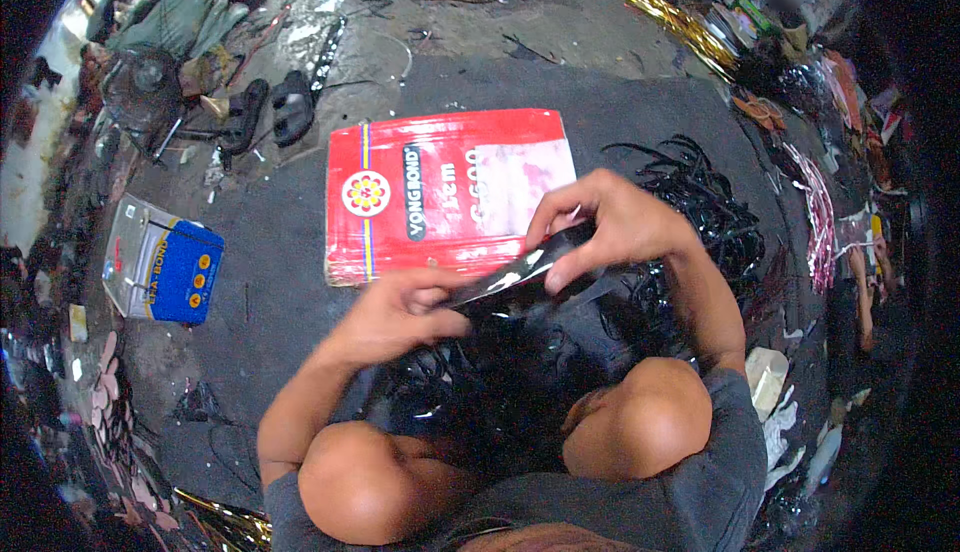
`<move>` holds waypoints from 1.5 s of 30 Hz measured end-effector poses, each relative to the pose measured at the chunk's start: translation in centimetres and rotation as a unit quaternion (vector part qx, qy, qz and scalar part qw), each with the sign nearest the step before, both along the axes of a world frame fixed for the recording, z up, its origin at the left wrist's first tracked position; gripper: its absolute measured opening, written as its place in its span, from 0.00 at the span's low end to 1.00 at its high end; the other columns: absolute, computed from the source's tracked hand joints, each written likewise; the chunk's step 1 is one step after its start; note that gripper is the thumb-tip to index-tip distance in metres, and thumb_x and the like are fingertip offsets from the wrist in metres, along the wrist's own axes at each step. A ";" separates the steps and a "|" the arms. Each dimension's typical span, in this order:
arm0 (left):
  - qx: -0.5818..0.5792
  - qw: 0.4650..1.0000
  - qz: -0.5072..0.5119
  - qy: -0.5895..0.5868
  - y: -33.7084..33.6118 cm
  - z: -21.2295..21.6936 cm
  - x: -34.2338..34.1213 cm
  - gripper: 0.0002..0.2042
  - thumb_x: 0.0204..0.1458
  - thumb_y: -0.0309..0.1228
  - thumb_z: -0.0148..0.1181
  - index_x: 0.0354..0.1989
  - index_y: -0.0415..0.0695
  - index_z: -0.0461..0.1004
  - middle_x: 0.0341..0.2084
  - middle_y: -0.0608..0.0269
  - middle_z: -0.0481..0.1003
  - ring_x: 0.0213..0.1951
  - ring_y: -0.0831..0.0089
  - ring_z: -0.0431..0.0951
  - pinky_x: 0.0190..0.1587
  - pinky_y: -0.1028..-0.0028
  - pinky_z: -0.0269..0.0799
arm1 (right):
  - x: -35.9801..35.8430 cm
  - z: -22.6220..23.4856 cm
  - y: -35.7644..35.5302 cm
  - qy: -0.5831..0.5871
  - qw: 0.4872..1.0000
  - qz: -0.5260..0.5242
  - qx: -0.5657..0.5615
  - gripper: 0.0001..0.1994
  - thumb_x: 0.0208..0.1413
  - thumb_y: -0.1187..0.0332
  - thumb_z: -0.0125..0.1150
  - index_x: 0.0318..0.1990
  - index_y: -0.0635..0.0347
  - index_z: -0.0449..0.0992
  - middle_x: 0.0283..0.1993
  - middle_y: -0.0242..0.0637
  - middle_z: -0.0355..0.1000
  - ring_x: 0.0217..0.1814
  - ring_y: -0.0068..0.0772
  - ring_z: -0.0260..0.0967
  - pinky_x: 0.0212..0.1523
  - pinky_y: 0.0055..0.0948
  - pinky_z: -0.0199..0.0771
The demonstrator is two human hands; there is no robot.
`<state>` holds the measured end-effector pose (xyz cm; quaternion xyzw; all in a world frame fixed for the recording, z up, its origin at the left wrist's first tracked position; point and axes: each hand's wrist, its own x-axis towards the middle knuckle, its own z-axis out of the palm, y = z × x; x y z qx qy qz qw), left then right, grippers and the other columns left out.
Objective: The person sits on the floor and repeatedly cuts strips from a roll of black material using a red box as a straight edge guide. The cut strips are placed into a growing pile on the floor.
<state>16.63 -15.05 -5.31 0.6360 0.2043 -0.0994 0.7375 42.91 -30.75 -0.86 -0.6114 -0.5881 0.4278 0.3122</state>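
Note:
A glossy black strip [508,274] is stretched between my two hands, above my knees. My left hand [402,314] pinches its left end between thumb and fingers. My right hand [618,224] grips the other end, higher up, with its thumb below and its fingers curled over. Just beyond the strip lies a flattened red tin-like panel [385,227] with a flower emblem. Beside my right forearm is a tangled heap of shiny black strips [722,207], and more black material [425,382] lies between my legs.
A blue and silver opened tin [185,272] stands at the left. Black sandals [292,110] rest farther off, near a round dark object [140,87]. Gold strips [680,27] and pink strips [815,212] lie to the right. Pinkish oval pieces [108,402] are piled at lower left.

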 end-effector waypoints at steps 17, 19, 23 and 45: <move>0.447 0.887 0.111 -0.029 17.2 0.1 -4.8 0.11 0.40 0.25 0.74 0.32 0.41 0.79 0.20 0.76 0.68 0.24 0.84 0.63 0.28 0.78 0.58 | 5.6 -7.9 2.6 -0.017 0.975 -0.222 -0.011 0.09 0.61 0.66 0.63 0.41 0.64 0.81 0.25 0.30 0.75 0.22 0.19 0.72 0.22 0.24 0.74; 0.414 0.902 0.117 -0.029 16.9 0.6 -5.4 0.11 0.39 0.22 0.72 0.31 0.40 0.79 0.22 0.75 0.70 0.25 0.84 0.66 0.30 0.78 0.62 | 6.3 -8.2 2.1 -0.025 0.966 -0.255 0.036 0.10 0.62 0.65 0.63 0.42 0.63 0.82 0.24 0.31 0.75 0.19 0.20 0.72 0.20 0.23 0.74; 0.546 0.826 0.136 -0.012 18.8 -0.6 -8.1 0.10 0.38 0.19 0.68 0.31 0.39 0.76 0.25 0.68 0.71 0.29 0.76 0.72 0.33 0.74 0.65 | 6.6 -8.0 1.5 -0.043 0.955 -0.277 0.098 0.08 0.57 0.69 0.66 0.41 0.60 0.84 0.31 0.34 0.78 0.30 0.27 0.77 0.33 0.26 0.79; 0.769 0.600 0.220 -0.016 6.5 -5.9 9.9 0.41 0.41 0.43 0.74 0.66 0.45 0.64 0.64 0.40 0.62 0.67 0.42 0.60 0.65 0.47 0.59 | 3.3 -11.8 0.5 -0.140 0.892 -0.322 0.285 0.14 0.51 0.79 0.64 0.46 0.63 0.79 0.42 0.40 0.75 0.44 0.31 0.76 0.44 0.31 0.78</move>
